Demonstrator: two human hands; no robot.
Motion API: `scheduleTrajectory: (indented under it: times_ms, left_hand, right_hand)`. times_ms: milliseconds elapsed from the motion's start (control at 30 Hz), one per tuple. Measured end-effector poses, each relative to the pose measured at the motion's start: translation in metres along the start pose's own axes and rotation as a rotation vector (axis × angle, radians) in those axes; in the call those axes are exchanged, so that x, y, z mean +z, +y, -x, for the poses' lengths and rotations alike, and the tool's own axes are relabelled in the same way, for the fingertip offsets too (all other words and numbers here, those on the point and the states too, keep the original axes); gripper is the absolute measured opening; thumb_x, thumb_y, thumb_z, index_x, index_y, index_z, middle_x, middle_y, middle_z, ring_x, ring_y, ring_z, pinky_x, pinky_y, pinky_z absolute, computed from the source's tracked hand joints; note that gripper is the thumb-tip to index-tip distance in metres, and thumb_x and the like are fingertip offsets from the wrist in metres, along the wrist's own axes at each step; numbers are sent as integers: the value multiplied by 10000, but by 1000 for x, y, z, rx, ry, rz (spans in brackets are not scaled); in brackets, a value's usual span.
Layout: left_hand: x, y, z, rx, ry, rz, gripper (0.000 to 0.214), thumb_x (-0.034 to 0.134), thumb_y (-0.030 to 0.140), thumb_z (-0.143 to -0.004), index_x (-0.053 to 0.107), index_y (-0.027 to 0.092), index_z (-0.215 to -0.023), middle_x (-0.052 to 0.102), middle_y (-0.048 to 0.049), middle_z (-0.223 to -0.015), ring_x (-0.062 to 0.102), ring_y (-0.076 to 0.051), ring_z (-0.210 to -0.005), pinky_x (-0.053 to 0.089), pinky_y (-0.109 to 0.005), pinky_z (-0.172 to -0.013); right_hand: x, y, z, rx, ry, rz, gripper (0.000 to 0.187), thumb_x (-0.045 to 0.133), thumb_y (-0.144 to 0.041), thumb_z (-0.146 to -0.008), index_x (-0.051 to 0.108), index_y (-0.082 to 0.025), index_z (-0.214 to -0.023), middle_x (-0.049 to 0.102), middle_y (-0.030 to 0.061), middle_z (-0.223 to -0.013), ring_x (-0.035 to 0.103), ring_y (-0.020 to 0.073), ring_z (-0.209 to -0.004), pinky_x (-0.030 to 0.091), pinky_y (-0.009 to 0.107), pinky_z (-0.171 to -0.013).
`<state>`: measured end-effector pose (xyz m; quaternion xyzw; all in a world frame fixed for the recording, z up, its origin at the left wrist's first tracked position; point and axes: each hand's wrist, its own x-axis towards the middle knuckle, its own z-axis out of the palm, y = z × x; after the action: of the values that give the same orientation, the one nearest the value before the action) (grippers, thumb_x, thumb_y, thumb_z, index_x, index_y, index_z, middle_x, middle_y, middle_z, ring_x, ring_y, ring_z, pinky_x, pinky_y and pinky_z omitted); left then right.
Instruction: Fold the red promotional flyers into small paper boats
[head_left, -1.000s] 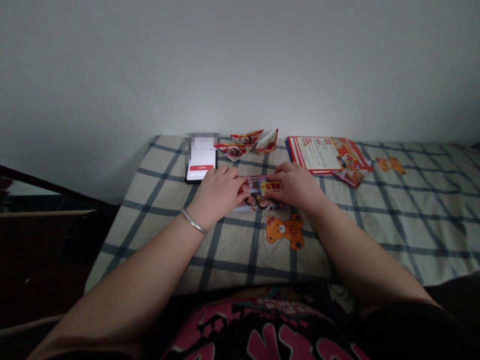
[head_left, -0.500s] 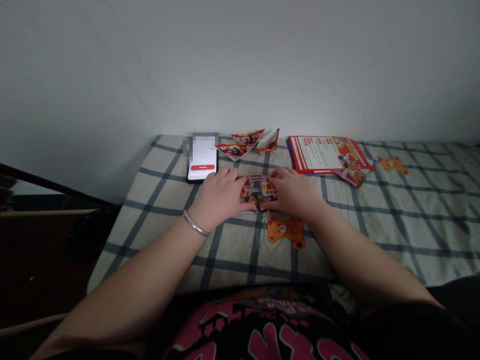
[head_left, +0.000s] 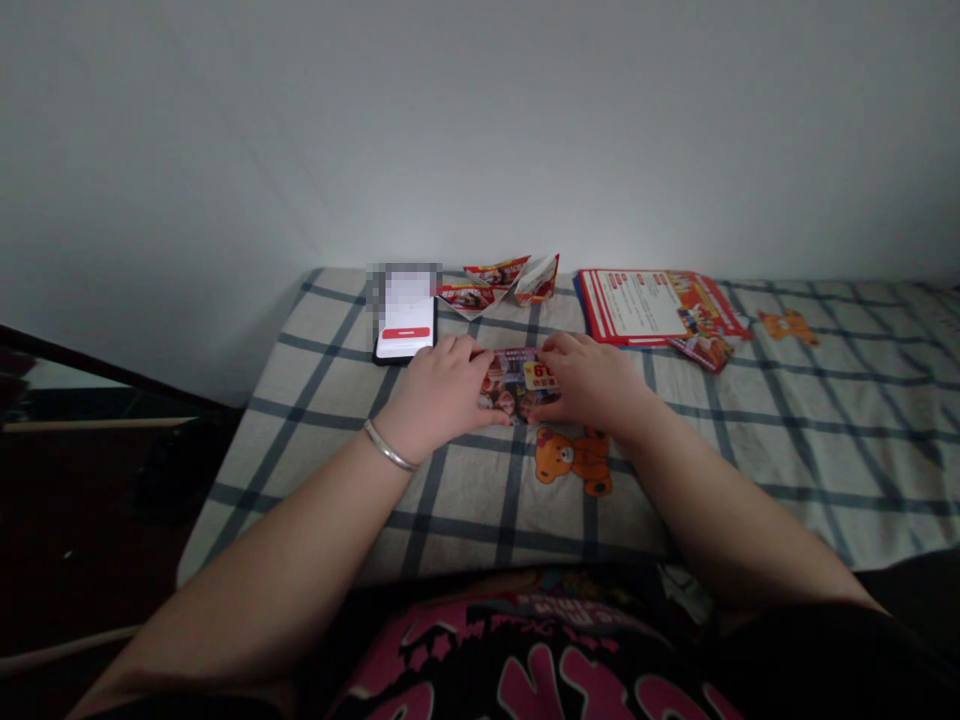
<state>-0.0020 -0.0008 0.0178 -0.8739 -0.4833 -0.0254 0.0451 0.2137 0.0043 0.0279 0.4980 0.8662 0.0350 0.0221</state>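
Note:
A printed leaflet (head_left: 512, 378) with a yellow price patch lies in front of me on the checked cloth. My left hand (head_left: 448, 385) grips its left end, thumb on the near edge and fingers along the far side. At the other end my right hand (head_left: 589, 388) holds it the same way, and both palms hide parts of the paper. Just beyond my left hand is a phone (head_left: 406, 320) with a lit screen, partly blurred. Behind the leaflet stand several folded red leaflets (head_left: 480, 290), propped up at angles.
To the right at the back lies a stack of red-and-white flyers (head_left: 637, 305), with a small folded leaflet (head_left: 705, 352) at its near corner. The checked cloth (head_left: 465, 500) has bear prints and meets the wall (head_left: 480, 130). The table's left edge drops off to a dark floor.
My right thumb has shifted slightly right along the leaflet's near edge, baring more of its middle, which looks flatter. My left hand has stayed nearly still.

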Motion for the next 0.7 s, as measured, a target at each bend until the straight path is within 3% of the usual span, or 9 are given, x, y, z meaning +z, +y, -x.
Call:
scheduleTrajectory:
  times_ms: [300, 467, 700]
  left_hand:
    - [5, -8, 4, 61, -24, 42, 884, 780, 625, -723, 532, 83, -1375, 575, -177, -1273, 522, -347, -1166, 468, -437, -976]
    - [3, -10, 4, 65, -70, 60, 888, 811, 540, -733, 489, 77, -1419, 558, -177, -1325, 515, -349, -1193, 459, -440, -1010]
    - [1, -13, 6, 68, -115, 116, 817, 817, 448, -758, 485, 80, -1407, 528, -191, -1398, 500, -341, -1260, 423, -427, -1069]
  right_hand:
    - [-1, 7, 3, 18, -32, -72, 712, 750, -630, -726, 625, -203, -1282, 621, 120, -1289, 630, 308, -1095, 540, 398, -827]
    - [-5, 12, 8, 50, -80, -99, 742, 760, -572, -742, 559, -232, -1371, 592, 110, -1324, 646, 299, -1085, 546, 379, -801]
    - [-11, 19, 11, 90, -161, -140, 736, 801, -478, -729, 543, -216, -1366, 565, 133, -1342, 610, 330, -1173, 554, 427, -882]
